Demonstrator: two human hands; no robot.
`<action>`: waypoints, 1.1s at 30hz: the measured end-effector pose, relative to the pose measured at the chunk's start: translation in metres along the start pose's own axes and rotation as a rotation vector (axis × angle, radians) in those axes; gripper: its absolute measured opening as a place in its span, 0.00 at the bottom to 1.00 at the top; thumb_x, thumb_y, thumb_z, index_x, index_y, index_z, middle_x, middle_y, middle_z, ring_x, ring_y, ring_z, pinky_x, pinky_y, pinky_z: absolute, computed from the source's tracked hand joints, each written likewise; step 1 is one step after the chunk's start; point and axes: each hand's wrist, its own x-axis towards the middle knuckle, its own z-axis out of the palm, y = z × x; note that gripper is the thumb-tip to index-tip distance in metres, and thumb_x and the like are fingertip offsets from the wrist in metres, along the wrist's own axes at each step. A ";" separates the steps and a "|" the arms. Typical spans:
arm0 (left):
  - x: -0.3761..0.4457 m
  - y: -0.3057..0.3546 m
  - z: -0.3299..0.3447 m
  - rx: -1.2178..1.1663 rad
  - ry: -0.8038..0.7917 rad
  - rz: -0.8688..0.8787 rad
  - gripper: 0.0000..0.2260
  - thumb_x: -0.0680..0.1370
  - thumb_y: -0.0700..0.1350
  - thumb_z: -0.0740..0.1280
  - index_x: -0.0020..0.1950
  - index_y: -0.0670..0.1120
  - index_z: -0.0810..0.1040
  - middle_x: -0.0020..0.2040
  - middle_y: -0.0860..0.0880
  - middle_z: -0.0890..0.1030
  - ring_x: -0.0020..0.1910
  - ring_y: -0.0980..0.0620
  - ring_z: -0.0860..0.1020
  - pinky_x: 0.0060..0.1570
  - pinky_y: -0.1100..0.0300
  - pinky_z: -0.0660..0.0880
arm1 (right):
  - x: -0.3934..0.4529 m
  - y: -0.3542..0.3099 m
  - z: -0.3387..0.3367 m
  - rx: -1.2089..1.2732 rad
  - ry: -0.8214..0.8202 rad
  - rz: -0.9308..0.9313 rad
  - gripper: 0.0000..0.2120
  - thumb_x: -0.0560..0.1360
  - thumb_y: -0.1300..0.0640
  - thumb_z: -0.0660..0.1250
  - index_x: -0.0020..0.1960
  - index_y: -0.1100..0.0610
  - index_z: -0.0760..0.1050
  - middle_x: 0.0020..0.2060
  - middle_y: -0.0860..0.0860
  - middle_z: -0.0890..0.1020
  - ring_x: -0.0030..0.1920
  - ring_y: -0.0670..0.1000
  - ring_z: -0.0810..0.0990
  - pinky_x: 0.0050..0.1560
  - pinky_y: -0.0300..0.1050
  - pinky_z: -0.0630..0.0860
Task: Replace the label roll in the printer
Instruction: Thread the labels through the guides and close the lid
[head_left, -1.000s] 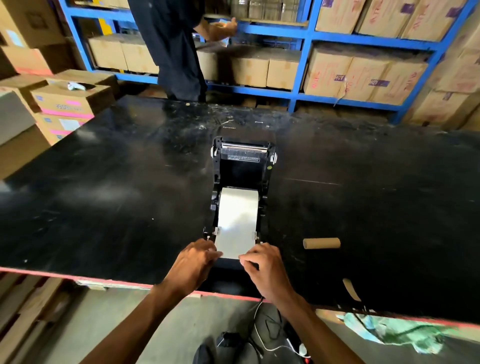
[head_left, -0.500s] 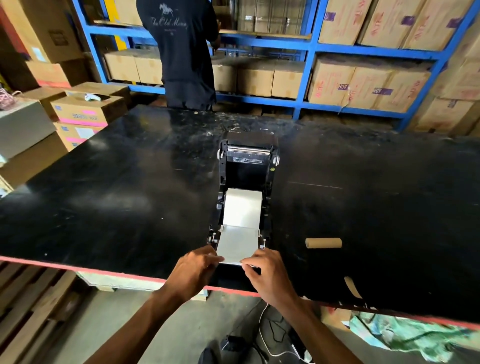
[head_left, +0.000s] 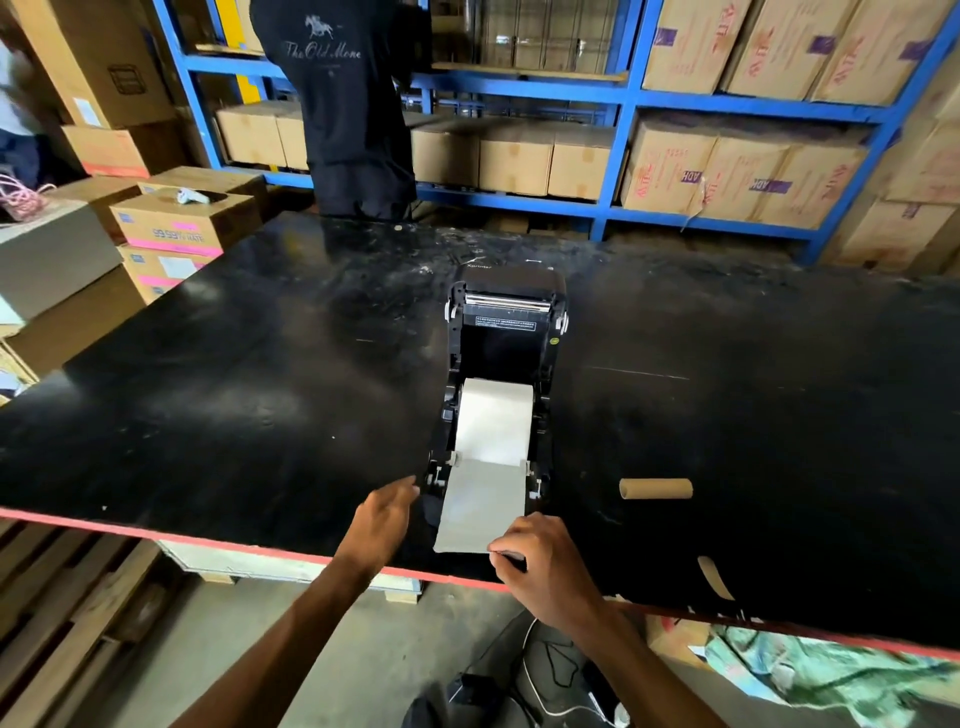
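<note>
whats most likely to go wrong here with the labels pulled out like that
1. Only the right hand pinches the label strip, at one corner, while the left hand is off it; an uneven pull could skew the strip between the guides.
2. The printer lid is open, so the strip is not yet clamped and may slip back.
3. The empty cardboard core lies loose on the table and could roll off.

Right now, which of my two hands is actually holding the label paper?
Your right hand pinches the label strip's near corner. Your left hand hangs open beside the printer, off the paper.
</note>
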 end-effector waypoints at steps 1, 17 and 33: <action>0.004 0.002 0.000 -0.069 -0.038 -0.094 0.15 0.82 0.48 0.58 0.62 0.44 0.77 0.62 0.42 0.79 0.62 0.44 0.76 0.63 0.50 0.71 | 0.002 0.001 0.000 0.012 -0.028 0.013 0.07 0.70 0.54 0.67 0.41 0.54 0.83 0.37 0.50 0.84 0.41 0.51 0.78 0.50 0.45 0.70; 0.059 0.009 -0.017 -0.156 -0.349 -0.400 0.34 0.79 0.65 0.50 0.64 0.36 0.73 0.53 0.36 0.83 0.52 0.41 0.82 0.50 0.51 0.78 | 0.228 0.024 -0.119 -0.234 0.275 0.104 0.18 0.76 0.54 0.65 0.64 0.58 0.74 0.60 0.58 0.76 0.61 0.58 0.72 0.62 0.53 0.66; 0.077 0.013 -0.019 -0.032 -0.392 -0.396 0.38 0.75 0.72 0.45 0.52 0.39 0.76 0.45 0.37 0.86 0.45 0.43 0.85 0.45 0.53 0.79 | 0.201 0.026 -0.112 -0.259 0.499 -0.013 0.06 0.74 0.56 0.68 0.42 0.58 0.82 0.44 0.55 0.82 0.46 0.59 0.77 0.52 0.53 0.67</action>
